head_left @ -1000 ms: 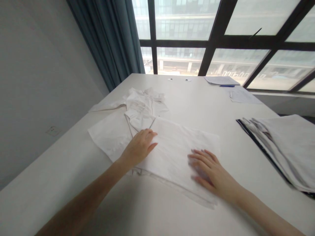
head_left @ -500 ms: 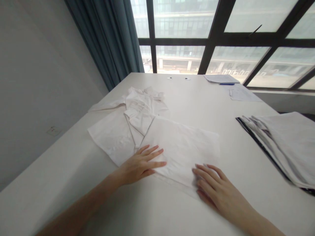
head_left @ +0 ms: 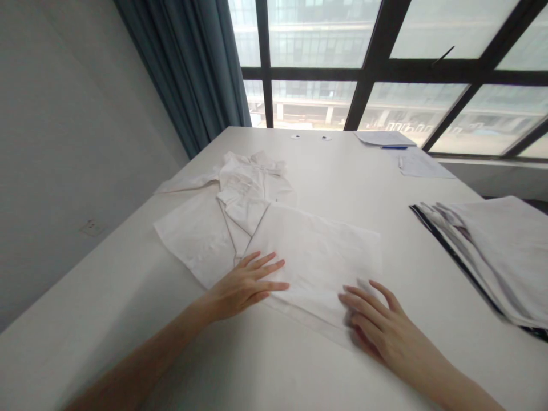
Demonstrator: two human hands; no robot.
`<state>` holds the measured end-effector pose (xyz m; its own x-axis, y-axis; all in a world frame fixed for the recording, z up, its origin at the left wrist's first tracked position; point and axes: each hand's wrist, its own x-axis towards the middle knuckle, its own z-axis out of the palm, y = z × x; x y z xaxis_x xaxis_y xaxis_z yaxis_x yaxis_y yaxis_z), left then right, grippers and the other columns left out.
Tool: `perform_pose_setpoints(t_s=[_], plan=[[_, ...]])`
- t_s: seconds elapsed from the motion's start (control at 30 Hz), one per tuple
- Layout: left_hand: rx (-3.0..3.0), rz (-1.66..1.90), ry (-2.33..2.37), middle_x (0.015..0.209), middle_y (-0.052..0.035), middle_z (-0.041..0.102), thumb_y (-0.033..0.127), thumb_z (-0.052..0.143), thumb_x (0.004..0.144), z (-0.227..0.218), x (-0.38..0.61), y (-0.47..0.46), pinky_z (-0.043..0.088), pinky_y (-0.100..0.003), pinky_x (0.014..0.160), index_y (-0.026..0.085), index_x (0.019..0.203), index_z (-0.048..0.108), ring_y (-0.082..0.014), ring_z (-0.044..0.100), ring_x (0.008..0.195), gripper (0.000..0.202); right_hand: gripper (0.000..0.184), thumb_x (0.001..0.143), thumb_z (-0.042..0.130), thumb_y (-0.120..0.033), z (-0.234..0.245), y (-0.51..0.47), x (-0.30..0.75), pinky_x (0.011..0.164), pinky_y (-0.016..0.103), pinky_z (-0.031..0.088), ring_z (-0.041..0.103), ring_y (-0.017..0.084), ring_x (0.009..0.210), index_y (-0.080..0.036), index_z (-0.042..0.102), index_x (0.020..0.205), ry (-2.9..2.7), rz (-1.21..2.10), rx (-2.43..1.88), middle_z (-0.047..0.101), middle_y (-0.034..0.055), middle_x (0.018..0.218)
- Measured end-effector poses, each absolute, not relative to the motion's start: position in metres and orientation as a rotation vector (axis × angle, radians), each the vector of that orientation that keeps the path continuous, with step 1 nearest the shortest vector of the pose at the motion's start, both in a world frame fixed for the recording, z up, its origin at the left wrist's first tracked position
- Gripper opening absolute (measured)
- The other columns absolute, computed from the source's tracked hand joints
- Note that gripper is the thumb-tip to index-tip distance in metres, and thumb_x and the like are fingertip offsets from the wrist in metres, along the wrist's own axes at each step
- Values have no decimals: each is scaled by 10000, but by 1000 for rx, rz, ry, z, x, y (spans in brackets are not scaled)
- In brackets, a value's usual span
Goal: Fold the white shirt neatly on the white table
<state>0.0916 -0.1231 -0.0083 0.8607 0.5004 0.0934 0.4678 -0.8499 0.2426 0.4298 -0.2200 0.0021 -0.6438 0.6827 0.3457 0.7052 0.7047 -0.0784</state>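
Note:
A white shirt [head_left: 312,245] lies spread on the table. Its near part is flat, with a V-shaped neckline, and its far end is bunched and wrinkled. My left hand [head_left: 246,287] rests flat on the near edge of the cloth, just below the point of the V, fingers spread. At the near right corner of the shirt is my right hand [head_left: 379,322]. Its fingers are apart and slightly curved, with the tips on or just over the cloth; its thumb side is partly hidden. I see nothing held in either hand.
The white table [head_left: 342,171] reaches to the window. To the right sits a stack of folded cloth [head_left: 505,245] with a black edge. Papers [head_left: 385,138] and a blue pen [head_left: 394,148] lie at the far right, with two small white pieces [head_left: 295,136] nearby.
My right hand has slid a little to the right along the near corner, its fingers spreading more. The left hand and the shirt's far part stay put.

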Motion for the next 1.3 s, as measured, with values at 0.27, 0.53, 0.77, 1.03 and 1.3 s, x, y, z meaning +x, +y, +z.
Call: perform_pose_setpoints(t_s=[0.27,0.53,0.77,1.03,1.3], plan=[[2702,347,776,1452,5,474,275,404,999,-11,89,-123,130,-473,1180,361,1279,581,-200,283,1427,342,123,882,500,-124,23,-226,424,1109,436,364,536,202,1229,-215,583,881,-2656,190,-997,654,56,1176],[2537,322,671,1330,-17,591,338,519,950,-9,79,-117,106,-476,1176,363,1114,692,-205,298,1418,240,156,954,503,-283,9,-226,431,1172,409,284,447,186,1327,-228,641,907,-2738,464,-1045,603,26,1303],[2640,360,562,1243,-4,658,305,566,934,-5,75,-123,76,-422,1193,323,1175,653,-172,416,1354,256,157,946,514,-302,15,-226,441,1155,443,303,453,208,1323,-242,654,909,-2727,603,-1046,632,29,1284],[2739,414,447,1282,-49,635,269,484,973,2,84,-148,180,-393,1197,240,1310,544,-168,502,1288,344,187,945,468,-326,11,-187,470,999,468,457,634,237,1066,-271,625,1030,-2233,351,-1391,690,63,1097],[2823,411,401,1267,-64,644,208,477,938,3,81,-152,244,-370,1180,179,1289,537,-181,528,1262,357,492,876,455,-552,-17,-105,503,799,452,523,641,285,935,-173,580,1163,-1843,306,-1756,677,150,1070]])
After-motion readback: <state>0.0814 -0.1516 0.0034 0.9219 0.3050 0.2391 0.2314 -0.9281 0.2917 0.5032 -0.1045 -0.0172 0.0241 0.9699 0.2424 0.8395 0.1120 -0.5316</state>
